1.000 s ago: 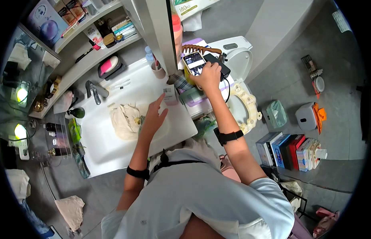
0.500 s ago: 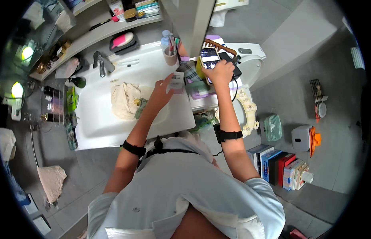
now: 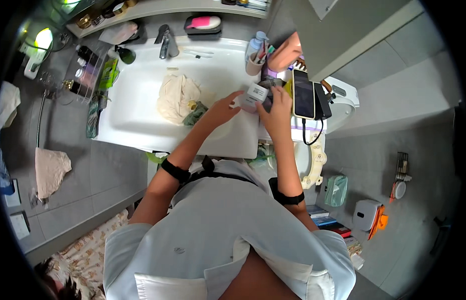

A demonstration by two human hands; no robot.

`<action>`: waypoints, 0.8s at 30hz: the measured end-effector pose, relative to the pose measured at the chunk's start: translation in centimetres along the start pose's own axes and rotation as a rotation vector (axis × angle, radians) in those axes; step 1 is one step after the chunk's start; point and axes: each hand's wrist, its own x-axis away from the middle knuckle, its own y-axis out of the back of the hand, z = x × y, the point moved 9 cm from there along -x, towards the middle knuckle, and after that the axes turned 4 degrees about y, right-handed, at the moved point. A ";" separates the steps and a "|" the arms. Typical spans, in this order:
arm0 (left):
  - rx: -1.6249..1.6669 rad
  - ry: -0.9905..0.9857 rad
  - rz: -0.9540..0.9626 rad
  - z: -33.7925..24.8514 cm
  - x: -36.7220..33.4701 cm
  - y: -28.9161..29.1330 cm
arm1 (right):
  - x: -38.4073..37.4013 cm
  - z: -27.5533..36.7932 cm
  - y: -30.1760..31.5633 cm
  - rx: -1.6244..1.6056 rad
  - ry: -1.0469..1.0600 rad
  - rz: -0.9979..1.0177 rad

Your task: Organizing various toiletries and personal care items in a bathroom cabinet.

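A small white box (image 3: 256,93) with printing on its top is held over the right rim of the sink. My left hand (image 3: 223,110) pinches its left side with closed fingers. My right hand (image 3: 278,111) closes on its right side, thumb in front and fingertips behind. Just right of that hand lies a phone (image 3: 304,94) with a dark screen, beside a black block-shaped device (image 3: 321,102) with a cable. Within the white sink (image 3: 138,110) are a crumpled cream cloth (image 3: 177,97) and a green cloth (image 3: 195,114).
A cup with toothbrushes (image 3: 254,65) and a blue pump bottle (image 3: 258,42) stand at the sink's far right corner. The faucet (image 3: 168,42) and a soap dish (image 3: 203,31) are at the back. A toilet seat (image 3: 317,160) is to the right.
My right hand has left the phone and come over to the box in my left hand. The phone's lit screen is now dark. The view has shifted, so the sink appears higher and further right.
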 end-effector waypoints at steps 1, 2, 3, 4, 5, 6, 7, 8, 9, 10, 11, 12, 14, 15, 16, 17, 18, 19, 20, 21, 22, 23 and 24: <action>-0.045 0.002 0.070 0.8 0.2 -0.7 | 0.1 0.7 -1.2 -0.046 0.055 0.045; -0.091 0.003 0.142 1.6 0.4 -1.4 | 0.2 1.2 -2.5 -0.092 0.108 0.089; -0.091 -0.032 0.166 1.6 0.8 -1.6 | 0.4 1.5 -3.4 -0.089 0.158 0.094; -0.091 -0.029 0.161 1.8 1.0 -1.5 | 0.6 1.3 -4.1 -0.093 0.162 0.097; -0.175 0.026 0.241 2.7 1.2 -2.3 | 0.8 1.2 -4.9 -0.074 0.166 0.118; -0.259 0.085 0.318 3.6 1.7 -2.7 | 1.0 1.4 -5.5 -0.059 0.173 0.141; -0.259 0.092 0.313 4.2 1.8 -2.5 | 1.0 1.5 -5.7 -0.066 0.175 0.146; -0.324 0.097 0.353 5.5 1.9 -2.7 | 1.0 1.2 -5.7 -0.044 0.159 0.152; -0.388 0.102 0.391 7.2 2.1 -2.9 | 0.9 1.0 -5.8 -0.022 0.144 0.159; -0.387 0.112 0.384 10.0 2.0 -2.9 | 0.9 1.2 -5.8 -0.031 0.150 0.165; -0.437 0.161 0.278 14.0 1.7 -2.0 | 1.0 1.5 -5.8 -0.021 0.160 0.166; -0.488 0.203 0.178 16.8 1.4 -0.9 | 0.8 1.6 -5.7 -0.003 0.164 0.163; -0.571 0.305 0.153 19.8 1.7 0.5 | 0.8 1.0 -5.6 -0.004 0.149 0.162; -0.653 0.405 0.126 21.7 2.2 1.2 | 0.8 0.6 -5.7 0.002 0.151 0.162; -0.651 0.412 0.124 23.0 2.4 1.4 | 0.7 0.7 -5.7 0.006 0.158 0.159; -0.701 0.467 0.108 24.6 2.8 2.0 | 0.6 1.0 -5.7 0.002 0.161 0.163; -0.752 0.518 0.099 25.4 3.1 2.3 | 0.6 1.1 -5.6 0.000 0.157 0.172; -0.751 0.518 0.105 25.9 3.1 2.5 | 0.6 1.1 -5.6 0.000 0.153 0.180; -0.703 0.525 0.095 26.3 2.9 2.7 | 0.6 1.1 -5.7 0.002 0.149 0.182; -0.657 0.532 0.081 26.5 2.9 2.9 | 0.6 1.3 -5.8 0.004 0.156 0.187; -0.659 0.530 0.080 26.6 2.8 2.9 | 0.6 1.6 -5.8 0.006 0.164 0.189; -0.578 0.511 0.018 26.4 2.6 3.1 | 0.7 1.8 -5.7 0.006 0.164 0.185; -0.499 0.480 -0.035 25.3 1.7 3.4 | 0.6 1.6 -5.5 0.011 0.157 0.164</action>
